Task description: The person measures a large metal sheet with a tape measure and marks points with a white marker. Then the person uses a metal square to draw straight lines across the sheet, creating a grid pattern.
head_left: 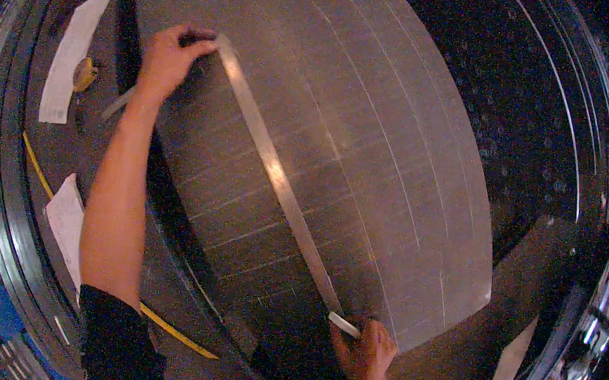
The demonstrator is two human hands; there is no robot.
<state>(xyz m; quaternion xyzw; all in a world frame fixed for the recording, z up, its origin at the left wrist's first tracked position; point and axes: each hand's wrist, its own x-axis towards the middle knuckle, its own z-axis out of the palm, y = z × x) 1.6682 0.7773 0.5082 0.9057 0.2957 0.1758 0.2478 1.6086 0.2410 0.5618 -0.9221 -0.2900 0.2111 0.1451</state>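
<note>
A long, narrow metal straightedge (271,164) lies slantwise across a large grey metal sheet (427,151), which carries several thin pale lines. My left hand (172,57) is at the far end of the straightedge, its thumb and forefinger closed on the tip. Near the strip's close end, my right hand (369,352) is closed around a short white stick (344,325). The stick's kind cannot be made out, and part of it is hidden in the fingers. It sits right beside the end of the straightedge.
Left of the sheet lie a white paper (68,69), a small yellow tape measure (86,75) and another white sheet (66,217), partly behind my left forearm. A yellow strip (178,332) runs below that arm. A pale strip (513,360) is at the lower right.
</note>
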